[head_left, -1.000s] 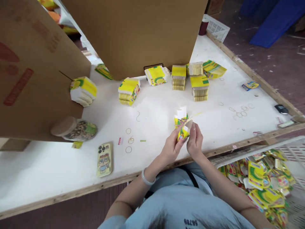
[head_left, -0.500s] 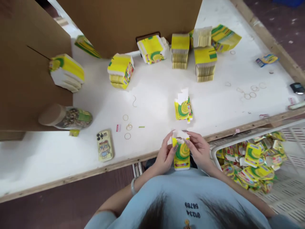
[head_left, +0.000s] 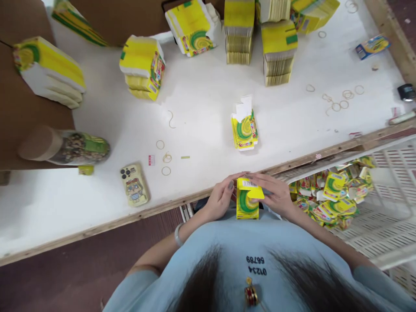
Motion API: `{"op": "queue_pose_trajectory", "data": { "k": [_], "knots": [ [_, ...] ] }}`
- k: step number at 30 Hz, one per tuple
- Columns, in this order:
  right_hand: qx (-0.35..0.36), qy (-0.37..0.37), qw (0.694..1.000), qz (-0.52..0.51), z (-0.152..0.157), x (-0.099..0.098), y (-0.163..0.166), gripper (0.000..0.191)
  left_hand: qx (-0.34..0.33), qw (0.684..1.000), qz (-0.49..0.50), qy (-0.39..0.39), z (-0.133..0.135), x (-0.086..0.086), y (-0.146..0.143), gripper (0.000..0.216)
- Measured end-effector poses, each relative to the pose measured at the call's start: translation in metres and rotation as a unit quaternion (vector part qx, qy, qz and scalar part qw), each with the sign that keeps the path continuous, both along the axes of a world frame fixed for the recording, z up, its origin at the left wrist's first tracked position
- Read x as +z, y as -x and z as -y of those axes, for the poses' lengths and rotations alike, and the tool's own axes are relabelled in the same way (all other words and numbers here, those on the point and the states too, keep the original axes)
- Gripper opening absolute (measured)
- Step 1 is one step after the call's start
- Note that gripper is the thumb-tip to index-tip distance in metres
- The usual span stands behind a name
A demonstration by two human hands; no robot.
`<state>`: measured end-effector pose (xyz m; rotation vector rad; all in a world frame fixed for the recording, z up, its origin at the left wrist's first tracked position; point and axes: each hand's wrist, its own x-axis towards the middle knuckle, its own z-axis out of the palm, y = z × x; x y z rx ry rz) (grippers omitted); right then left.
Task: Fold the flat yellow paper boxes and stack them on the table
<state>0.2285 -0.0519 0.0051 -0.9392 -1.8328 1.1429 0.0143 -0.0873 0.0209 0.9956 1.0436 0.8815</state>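
Close to my body, just off the table's front edge, a small yellow and green carton (head_left: 247, 206) is held upright between both hands. My left hand (head_left: 221, 196) is closed on its left side, fingers reaching to the top. My right hand (head_left: 273, 193) grips the right side, with fingers along the top edge. A yellow flap with a barcode leans over the carton's front. Some fingertips are hidden behind the carton. On the table beyond lies another carton (head_left: 244, 131) with its white end flaps sticking out.
Stacks of flat yellow cartons (head_left: 239, 30) stand along the back, by brown cardboard. A phone (head_left: 134, 185), a lidded jar (head_left: 81, 147) and rubber bands (head_left: 166, 170) lie at left. At lower right, a white basket (head_left: 390, 182) holds many filled cartons.
The carton's top now shows a folded-over yellow barcode flap where white open flaps stood. Both hands have shifted to its upper edges. The view has moved, so the table things sit higher.
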Motion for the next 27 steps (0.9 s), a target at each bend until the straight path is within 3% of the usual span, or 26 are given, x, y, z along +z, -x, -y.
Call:
{"op": "queue_pose_trajectory", "data": {
  "k": [1, 3, 8, 13, 17, 20, 22, 24, 27],
  "knots": [
    [0.024, -0.004, 1.000, 0.004, 0.000, 0.001, -0.003, 0.047, 0.005, 1.000, -0.007, 0.001, -0.002, 0.001, 0.000, 0.059],
    [0.027, 0.060, 0.998, 0.015, 0.000, 0.005, -0.004, 0.060, 0.011, 0.999, -0.030, -0.003, -0.005, 0.003, 0.000, 0.055],
    [0.041, 0.341, 0.936, -0.070, -0.001, 0.023, 0.009, 0.047, 0.021, 0.996, -0.074, -0.038, -0.005, 0.005, 0.001, 0.047],
    [0.071, 0.426, 0.896, -0.109, -0.015, 0.036, 0.001, 0.051, 0.020, 0.997, -0.059, -0.044, 0.001, 0.001, 0.001, 0.040],
    [0.089, 0.464, 0.874, -0.112, -0.015, 0.031, -0.002, 0.051, 0.006, 0.982, -0.099, -0.159, 0.005, -0.013, 0.001, 0.050],
    [0.012, 0.468, 0.875, -0.125, -0.006, 0.019, 0.008, 0.043, -0.038, 0.958, -0.169, -0.230, -0.002, -0.020, 0.005, 0.058],
    [-0.057, 0.463, 0.874, -0.133, -0.002, 0.014, 0.006, 0.040, -0.069, 0.929, -0.242, -0.271, -0.021, -0.020, 0.010, 0.056],
    [-0.140, 0.433, 0.882, -0.123, -0.003, 0.012, -0.014, 0.038, -0.069, 0.893, -0.312, -0.317, -0.057, -0.018, 0.017, 0.051],
    [-0.308, 0.304, 0.901, -0.020, -0.008, 0.019, -0.080, 0.039, -0.002, 0.849, -0.387, -0.359, -0.141, -0.016, 0.022, 0.048]
  ]
}}
